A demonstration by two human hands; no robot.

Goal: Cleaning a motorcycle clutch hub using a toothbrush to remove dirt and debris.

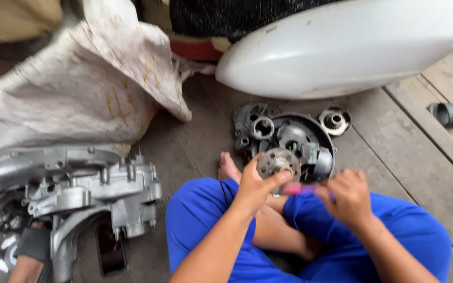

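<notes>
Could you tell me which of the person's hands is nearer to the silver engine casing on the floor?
Left. The left hand holds a round metal disc, on the side toward the engine casing; the right hand, gripping a pink tool, is farther away.

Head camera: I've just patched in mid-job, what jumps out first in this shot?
Dead centre, the left hand holds up a round, rusty metal disc while the right hand brings a pink-handled tool to it, above crossed legs in blue trousers. Behind the disc a dark round cover filled with small parts lies on the plank floor. A grey engine casing sits at left, a white body panel at top right.
</notes>
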